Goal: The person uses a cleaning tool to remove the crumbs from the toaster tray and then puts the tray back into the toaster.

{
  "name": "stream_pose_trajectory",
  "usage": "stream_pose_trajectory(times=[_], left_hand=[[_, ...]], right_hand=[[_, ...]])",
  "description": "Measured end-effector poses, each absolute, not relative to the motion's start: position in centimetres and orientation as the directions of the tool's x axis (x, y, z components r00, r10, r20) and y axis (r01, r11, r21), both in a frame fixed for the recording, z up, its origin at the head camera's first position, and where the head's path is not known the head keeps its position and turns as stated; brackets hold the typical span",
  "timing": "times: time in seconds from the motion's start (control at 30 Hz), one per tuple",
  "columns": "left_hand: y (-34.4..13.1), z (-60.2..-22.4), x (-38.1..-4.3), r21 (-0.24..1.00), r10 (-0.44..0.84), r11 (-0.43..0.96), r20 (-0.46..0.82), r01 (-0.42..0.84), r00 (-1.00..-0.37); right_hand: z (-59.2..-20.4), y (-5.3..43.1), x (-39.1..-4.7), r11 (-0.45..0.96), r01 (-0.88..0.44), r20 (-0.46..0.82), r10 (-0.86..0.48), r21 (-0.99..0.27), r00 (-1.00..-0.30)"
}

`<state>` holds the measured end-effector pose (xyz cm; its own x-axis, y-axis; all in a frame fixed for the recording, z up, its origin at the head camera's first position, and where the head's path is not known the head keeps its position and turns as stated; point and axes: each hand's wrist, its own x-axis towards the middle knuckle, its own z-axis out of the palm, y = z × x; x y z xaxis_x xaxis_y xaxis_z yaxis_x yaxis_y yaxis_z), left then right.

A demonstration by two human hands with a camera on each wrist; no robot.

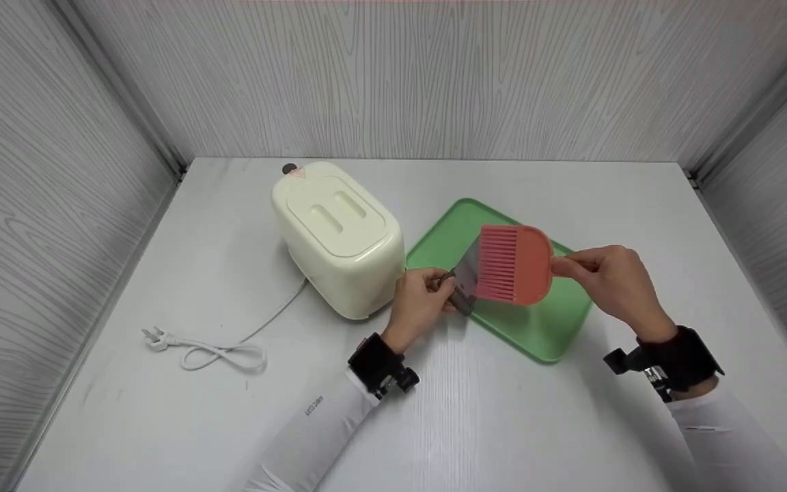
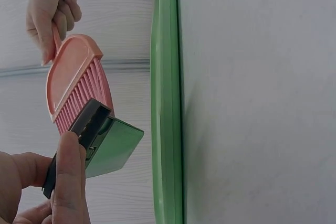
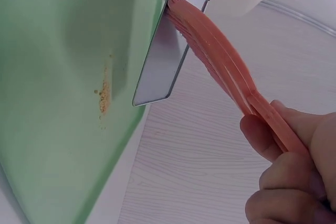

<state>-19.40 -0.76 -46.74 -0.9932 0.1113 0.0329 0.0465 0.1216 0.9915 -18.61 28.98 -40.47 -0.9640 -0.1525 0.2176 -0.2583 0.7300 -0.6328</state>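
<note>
My left hand [image 1: 438, 290] pinches the dark handle of a thin metal crumb tray [image 1: 465, 279], holding it tilted over the left side of a green tray [image 1: 544, 331]. My right hand [image 1: 566, 264] grips the handle of a pink brush [image 1: 513, 265], whose bristles lie against the crumb tray. In the left wrist view, the brush [image 2: 73, 85] meets the crumb tray [image 2: 100, 140] beside the green tray's rim [image 2: 165, 103]. In the right wrist view, a small streak of brown crumbs [image 3: 103, 95] lies on the green tray [image 3: 52, 129] under the metal sheet [image 3: 163, 66].
A cream toaster [image 1: 335, 236] stands just left of the green tray, close to my left hand. Its white cord and plug [image 1: 209, 350] lie coiled on the white table to the front left. Grey panelled walls close in the table on three sides.
</note>
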Motion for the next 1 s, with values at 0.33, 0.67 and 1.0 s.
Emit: stream_pose_trajectory(times=[0.33, 0.67, 1.0], left_hand=[[-0.7, -46.8, -19.4, 0.989, 0.110, 0.130, 0.053, 0.067, -0.993], [-0.7, -46.6, -19.3, 0.991, 0.104, 0.123, 0.048, 0.061, -0.993], [-0.7, -46.5, -19.2, 0.995, 0.117, 0.091, 0.038, 0.049, -0.992]], right_hand=[[-41.0, 29.7, -19.2, 0.748, -0.270, 0.263, -0.133, -0.606, -0.956], [-41.2, 30.3, -19.8, 0.767, -0.259, 0.281, -0.107, -0.587, -0.954], [-41.6, 30.9, -20.7, 0.801, -0.206, 0.282, -0.048, -0.561, -0.958]])
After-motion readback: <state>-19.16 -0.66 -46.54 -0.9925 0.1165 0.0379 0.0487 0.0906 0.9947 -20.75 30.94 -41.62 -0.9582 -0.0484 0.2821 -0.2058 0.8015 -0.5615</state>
